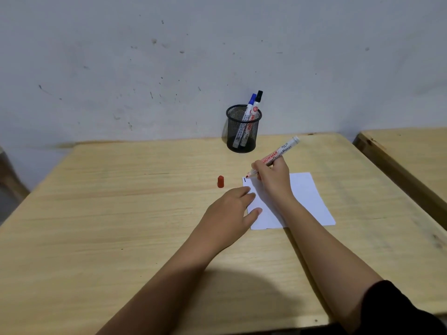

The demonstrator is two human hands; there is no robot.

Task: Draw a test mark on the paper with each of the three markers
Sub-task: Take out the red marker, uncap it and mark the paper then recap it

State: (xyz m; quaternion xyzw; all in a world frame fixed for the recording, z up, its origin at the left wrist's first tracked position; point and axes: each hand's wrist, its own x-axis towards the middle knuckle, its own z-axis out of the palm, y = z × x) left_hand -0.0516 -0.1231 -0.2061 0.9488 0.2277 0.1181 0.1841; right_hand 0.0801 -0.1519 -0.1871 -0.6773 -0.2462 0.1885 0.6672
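A white sheet of paper lies on the wooden table. My right hand grips an uncapped red marker, its red tip at the paper's far left corner beside a short dark mark. My left hand lies flat with its fingertips and thumb pressing the paper's left edge. The red cap stands on the table left of the paper. A blue-capped marker and a black-capped marker stand in a black mesh pen cup at the back.
A stained grey wall rises directly behind the table. A second wooden table stands to the right across a narrow gap. The table's left edge drops off near a dark object on the left.
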